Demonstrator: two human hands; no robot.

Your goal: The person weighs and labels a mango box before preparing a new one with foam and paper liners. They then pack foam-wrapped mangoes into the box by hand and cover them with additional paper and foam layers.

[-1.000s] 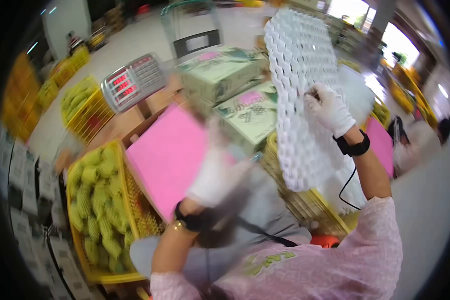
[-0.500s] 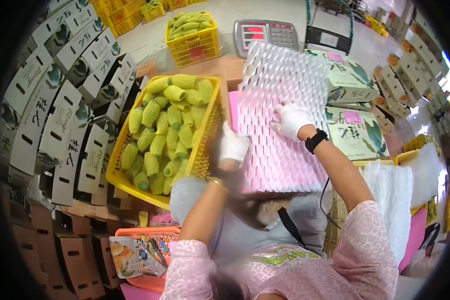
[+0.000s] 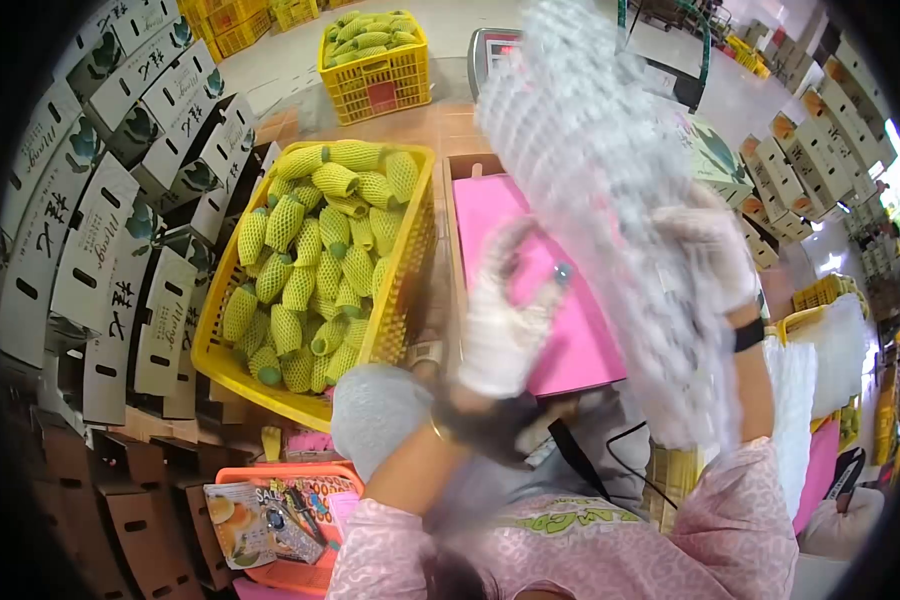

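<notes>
My right hand (image 3: 715, 255), in a white glove, grips a white foam net sheet (image 3: 610, 200) by its right side. The sheet is lifted, tilted and smeared by motion. Below it a pink sheet (image 3: 555, 310) lies flat in an open box (image 3: 454, 215) in front of me. My left hand (image 3: 505, 335), also gloved, hovers over the pink sheet's left part with fingers curved and apart. A small dark bluish spot shows at its thumb tip. To the left stands a yellow crate (image 3: 205, 345) full of green mangoes (image 3: 310, 265) in yellow foam nets.
Mango cartons (image 3: 100, 250) are stacked along the left. A second filled yellow crate (image 3: 375, 90) stands behind, beside a scale (image 3: 482, 65) partly covered by the foam. An orange basket (image 3: 290, 575) sits low at left. White foam sheets (image 3: 795, 400) hang at right.
My right hand has raised the foam net sheet off the pink sheet and swung it to the right. My left hand has moved right, from the box edge to over the pink sheet.
</notes>
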